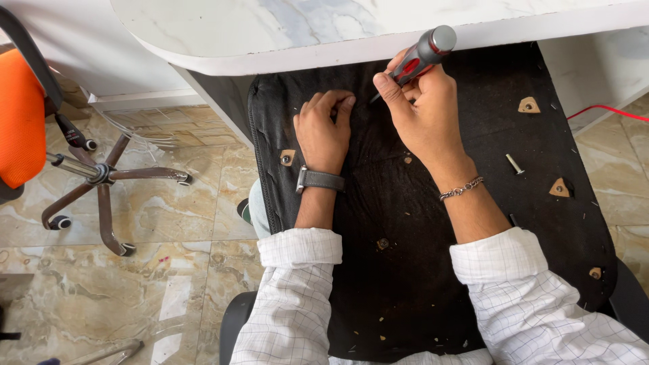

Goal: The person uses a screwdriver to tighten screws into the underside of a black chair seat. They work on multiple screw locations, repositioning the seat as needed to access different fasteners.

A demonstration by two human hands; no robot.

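A black fabric-covered chair seat panel [419, 223] lies upside down across my lap, its far edge against a white marble table. My right hand [422, 111] grips a screwdriver [420, 57] with a grey and red handle, its tip angled down onto the panel near the far edge. My left hand [323, 132], fingers curled, presses flat on the fabric just left of the tip. A loose silver bolt [515, 163] rests on the panel to the right. Triangular wooden cut-outs with screw holes [529, 105] [559, 188] show through the fabric.
The white marble table [270, 34] overhangs the far side. An office chair with an orange back [20, 115] and a chrome star base [101, 177] stands at left on the beige tiled floor [169, 270]. A red cable [608, 110] runs at right.
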